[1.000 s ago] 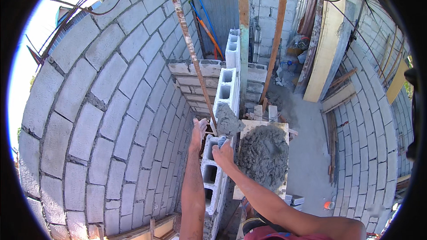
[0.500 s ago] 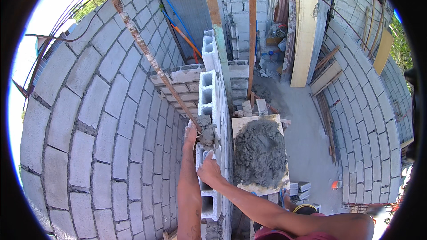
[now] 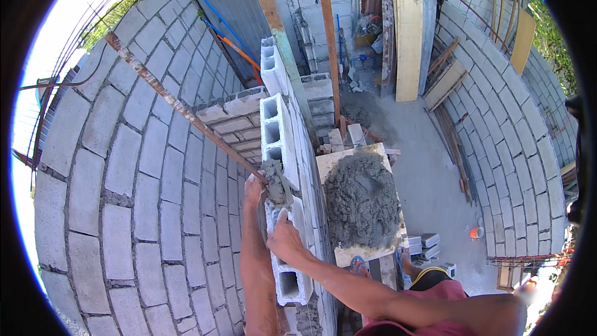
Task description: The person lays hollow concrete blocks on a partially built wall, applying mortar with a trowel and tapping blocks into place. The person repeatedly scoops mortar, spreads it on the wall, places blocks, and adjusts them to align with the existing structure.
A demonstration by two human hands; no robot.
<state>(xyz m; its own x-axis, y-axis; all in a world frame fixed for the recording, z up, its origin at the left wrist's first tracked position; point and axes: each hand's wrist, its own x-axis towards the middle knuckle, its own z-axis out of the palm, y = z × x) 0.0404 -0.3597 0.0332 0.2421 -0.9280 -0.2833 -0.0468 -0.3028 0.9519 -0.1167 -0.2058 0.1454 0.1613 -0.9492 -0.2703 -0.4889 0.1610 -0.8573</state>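
A row of grey hollow concrete blocks [image 3: 272, 129] tops the wall in front of me. Wet mortar [image 3: 273, 177] lies heaped in the gap between two of its blocks. My right hand [image 3: 286, 239] is closed over the nearer block [image 3: 291, 283], gripping what looks like a trowel [image 3: 285, 191]; its blade is beside the mortar and partly hidden. My left hand [image 3: 252, 190] lies against the left side of the gap, fingers stretched out and partly hidden. Close to those fingers, a rusty steel bar [image 3: 177, 106] slants up and left from the mortar.
A board [image 3: 372, 253] right of the wall carries a large mound of mortar [image 3: 362, 199]. Wooden posts [image 3: 328, 37] stand ahead. Tall block walls [image 3: 124, 168] rise at both sides. Loose blocks [image 3: 425, 246] and an orange cup-like object [image 3: 477, 232] are on the floor.
The whole view has shifted, so the wall and the bar appear farther left. My feet now show below the board. Both hands stay at the same gap.
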